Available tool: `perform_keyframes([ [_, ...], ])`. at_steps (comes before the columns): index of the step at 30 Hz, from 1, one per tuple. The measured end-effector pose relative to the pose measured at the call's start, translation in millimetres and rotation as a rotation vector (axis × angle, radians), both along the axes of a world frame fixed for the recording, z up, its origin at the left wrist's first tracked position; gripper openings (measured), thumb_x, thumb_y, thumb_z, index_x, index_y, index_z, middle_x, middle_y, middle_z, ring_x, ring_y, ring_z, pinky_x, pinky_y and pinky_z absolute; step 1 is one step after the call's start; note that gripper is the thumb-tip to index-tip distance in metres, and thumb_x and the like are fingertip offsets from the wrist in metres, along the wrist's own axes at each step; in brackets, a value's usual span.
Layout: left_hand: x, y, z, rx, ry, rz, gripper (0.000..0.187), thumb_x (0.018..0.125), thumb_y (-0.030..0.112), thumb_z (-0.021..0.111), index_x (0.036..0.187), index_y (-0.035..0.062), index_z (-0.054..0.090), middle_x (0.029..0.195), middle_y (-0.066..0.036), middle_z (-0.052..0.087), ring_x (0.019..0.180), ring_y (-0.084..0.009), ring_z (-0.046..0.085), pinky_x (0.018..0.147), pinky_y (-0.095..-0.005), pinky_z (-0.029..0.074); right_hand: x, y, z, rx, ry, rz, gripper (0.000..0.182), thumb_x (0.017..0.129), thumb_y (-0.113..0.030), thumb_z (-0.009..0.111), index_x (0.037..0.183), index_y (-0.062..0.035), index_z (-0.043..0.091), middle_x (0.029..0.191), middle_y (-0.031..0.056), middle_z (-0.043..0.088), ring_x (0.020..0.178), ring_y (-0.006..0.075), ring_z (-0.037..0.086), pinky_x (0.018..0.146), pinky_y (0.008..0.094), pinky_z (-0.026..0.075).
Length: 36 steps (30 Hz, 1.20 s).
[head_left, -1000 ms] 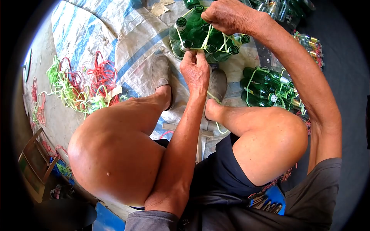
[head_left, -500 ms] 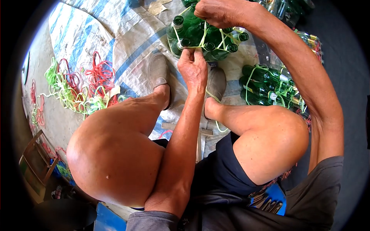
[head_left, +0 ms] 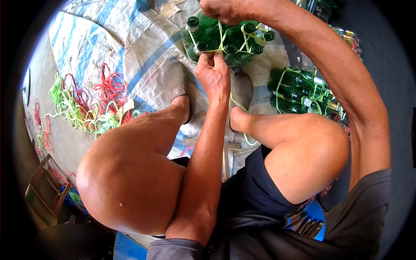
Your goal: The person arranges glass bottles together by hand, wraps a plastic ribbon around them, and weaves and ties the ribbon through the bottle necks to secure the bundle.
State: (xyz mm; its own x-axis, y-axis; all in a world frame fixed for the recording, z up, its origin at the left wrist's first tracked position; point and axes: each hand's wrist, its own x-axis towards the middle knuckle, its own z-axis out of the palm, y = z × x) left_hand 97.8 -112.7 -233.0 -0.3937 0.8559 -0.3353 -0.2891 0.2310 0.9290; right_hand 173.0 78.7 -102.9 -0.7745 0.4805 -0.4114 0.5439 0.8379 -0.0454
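Note:
Several green glass bottles (head_left: 209, 34) stand bunched upright between and beyond my feet. Pale green plastic string (head_left: 222, 38) runs around and between their necks. My left hand (head_left: 213, 73) is at the near side of the bunch, thumb and fingers pinched on the string between two bottle necks. Over the far side of the bunch, my right hand (head_left: 227, 11) is closed, its fingers curled down and partly cut off by the top edge. What it grips is hidden behind the hand.
A second bundle of tied green bottles (head_left: 299, 91) lies on its side to the right. Tangled red and green string (head_left: 93, 106) is heaped at the left. A striped plastic sheet (head_left: 143, 69) covers the floor. A wooden frame (head_left: 41, 190) is at lower left.
My right hand has moved left across the top of the bottles. My left hand stays pinched at the near necks. The whole view has shifted slightly.

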Motion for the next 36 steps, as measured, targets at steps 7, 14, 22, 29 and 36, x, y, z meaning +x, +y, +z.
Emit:
perform_keyframes([
  [7, 0, 1, 9, -0.052, -0.064, -0.007, 0.012, 0.097, 0.008, 0.071, 0.096, -0.0043, 0.073, 0.081, 0.003, 0.067, 0.070, -0.0048, 0.053, 0.067, -0.0228, 0.042, -16, -1, -6, -0.055, -0.021, -0.124, 0.016, 0.073, -0.008, 0.074, 0.088, -0.0053, 0.076, 0.085, 0.0176, 0.075, 0.086, 0.0375, 0.074, 0.073, 0.0469, 0.058],
  [14, -4, 0, 10, -0.042, 0.082, -0.037, 0.013, 0.094, 0.007, 0.073, 0.091, -0.0049, 0.075, 0.074, 0.005, 0.064, 0.065, -0.0037, 0.050, 0.061, -0.0227, 0.040, -15, 7, -18, -0.121, -0.041, -0.211, 0.018, 0.073, -0.008, 0.074, 0.091, -0.0080, 0.078, 0.088, 0.0188, 0.076, 0.087, 0.0369, 0.075, 0.074, 0.0461, 0.058],
  [22, -20, -8, 14, -0.005, 0.099, -0.096, 0.012, 0.094, 0.007, 0.074, 0.088, -0.0041, 0.074, 0.072, 0.006, 0.060, 0.064, -0.0027, 0.048, 0.058, -0.0224, 0.038, -24, 4, -40, -0.078, -0.037, -0.330, 0.023, 0.077, -0.011, 0.075, 0.099, -0.0111, 0.080, 0.095, 0.0172, 0.078, 0.093, 0.0348, 0.077, 0.079, 0.0436, 0.060],
  [29, -33, -13, 22, 0.013, 0.254, -0.181, 0.018, 0.093, 0.012, 0.071, 0.088, -0.0059, 0.073, 0.066, -0.003, 0.065, 0.062, -0.0078, 0.056, 0.060, -0.0282, 0.047, -4, -12, -6, -0.235, 0.054, -0.332, 0.018, 0.079, -0.005, 0.070, 0.095, -0.0038, 0.076, 0.091, 0.0196, 0.076, 0.087, 0.0334, 0.075, 0.074, 0.0447, 0.059],
  [36, -42, -7, 32, 0.000, 0.517, -0.290, 0.022, 0.089, 0.021, 0.071, 0.091, -0.0006, 0.077, 0.078, -0.019, 0.074, 0.073, -0.0289, 0.075, 0.072, -0.0386, 0.056, 20, -38, -31, -0.282, 0.090, -0.540, 0.030, 0.077, -0.014, 0.069, 0.101, 0.0034, 0.072, 0.090, 0.0246, 0.074, 0.085, 0.0380, 0.072, 0.072, 0.0456, 0.059],
])
